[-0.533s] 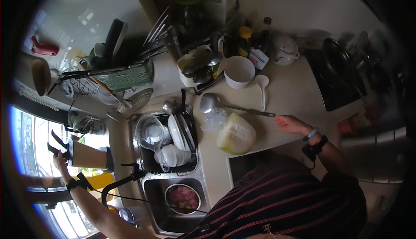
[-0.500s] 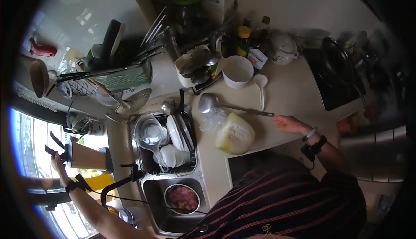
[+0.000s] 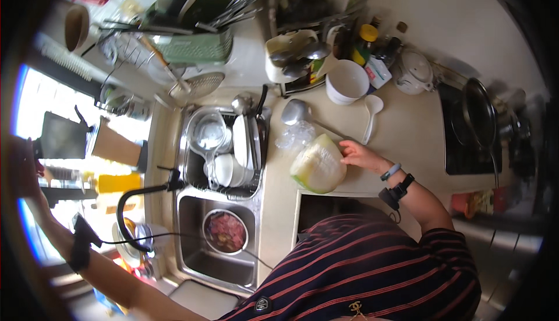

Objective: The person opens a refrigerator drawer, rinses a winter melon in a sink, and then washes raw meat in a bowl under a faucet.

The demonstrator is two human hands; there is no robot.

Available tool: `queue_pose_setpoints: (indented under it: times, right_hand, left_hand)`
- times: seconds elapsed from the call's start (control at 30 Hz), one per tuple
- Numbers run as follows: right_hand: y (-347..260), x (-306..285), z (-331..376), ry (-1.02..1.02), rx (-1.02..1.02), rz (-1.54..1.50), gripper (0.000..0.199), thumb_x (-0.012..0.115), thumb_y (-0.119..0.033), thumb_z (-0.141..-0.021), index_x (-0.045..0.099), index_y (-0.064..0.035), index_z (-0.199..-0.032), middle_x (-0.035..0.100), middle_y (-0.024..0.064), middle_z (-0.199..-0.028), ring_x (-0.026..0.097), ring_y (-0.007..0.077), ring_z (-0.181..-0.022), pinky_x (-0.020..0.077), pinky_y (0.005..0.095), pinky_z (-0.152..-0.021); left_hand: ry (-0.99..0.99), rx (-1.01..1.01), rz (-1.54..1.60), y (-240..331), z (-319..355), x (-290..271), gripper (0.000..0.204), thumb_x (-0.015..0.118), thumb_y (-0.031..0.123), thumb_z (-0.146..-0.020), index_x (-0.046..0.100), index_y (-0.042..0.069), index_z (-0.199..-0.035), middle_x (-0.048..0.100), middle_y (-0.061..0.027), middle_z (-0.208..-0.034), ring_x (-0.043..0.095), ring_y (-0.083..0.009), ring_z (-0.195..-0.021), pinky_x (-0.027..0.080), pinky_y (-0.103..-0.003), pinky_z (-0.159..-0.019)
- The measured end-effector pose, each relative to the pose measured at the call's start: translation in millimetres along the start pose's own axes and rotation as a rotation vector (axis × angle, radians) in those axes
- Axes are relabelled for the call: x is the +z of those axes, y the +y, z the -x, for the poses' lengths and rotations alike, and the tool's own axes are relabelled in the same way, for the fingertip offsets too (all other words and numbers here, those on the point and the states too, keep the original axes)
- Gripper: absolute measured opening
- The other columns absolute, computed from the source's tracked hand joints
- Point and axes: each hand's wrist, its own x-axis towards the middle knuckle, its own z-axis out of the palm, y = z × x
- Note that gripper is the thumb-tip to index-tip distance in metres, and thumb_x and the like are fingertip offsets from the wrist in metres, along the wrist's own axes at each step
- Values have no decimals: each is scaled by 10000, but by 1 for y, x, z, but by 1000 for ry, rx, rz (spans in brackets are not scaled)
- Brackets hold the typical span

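Observation:
At the far left, my left hand (image 3: pixel 26 172) is closed on the black handle of a cleaver (image 3: pixel 64 136), whose broad grey blade is held up beside a light brown knife block (image 3: pixel 113 146). Its fingers are partly dark and blurred. On the counter, my right hand (image 3: pixel 362 155) has its fingers stretched out, the tips at the right edge of a cut piece of winter melon (image 3: pixel 319 165). The melon shows white flesh and green rind, and rests beside a crumpled clear plastic bag (image 3: pixel 296 136). Behind it lies a metal ladle (image 3: pixel 296 112), its handle end near my right fingers.
A sink basin (image 3: pixel 189 245) holds a bowl of raw meat (image 3: pixel 227 232); a dish rack (image 3: pixel 256 190) with bowls and plates stands beyond. A black tap (image 3: pixel 125 204) arches at the left. A white bowl (image 3: pixel 347 82), white spoon (image 3: pixel 371 117) and black cooktop (image 3: pixel 457 152) are along the counter.
My left hand has drawn the cleaver out of the knife block and moved toward the left edge. My right hand has moved left, to the melon. The view has shifted.

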Motion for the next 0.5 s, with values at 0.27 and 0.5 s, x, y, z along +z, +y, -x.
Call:
queue_pose_setpoints:
  times: [0.27,0.5]
  right_hand:
    - [0,13,-22,-253,204,-309,627,682,-254,-780,378,-10,-1271,515,91,-1180,504,188,-1073,404,320,-921]
    - [14,26,-8,-425,126,-107,554,712,-224,-745,473,-14,-1198,567,95,-1113,532,183,-1034,427,307,-890]
  left_hand:
    - [-625,-235,609,180,297,63,226,642,-34,-671,609,56,-875,624,-28,-778,573,-92,-653,466,-237,-544]
    - [-556,231,331,241,486,87,207,624,23,-644,567,52,-840,613,-108,-914,615,-269,-720,495,-347,-614]
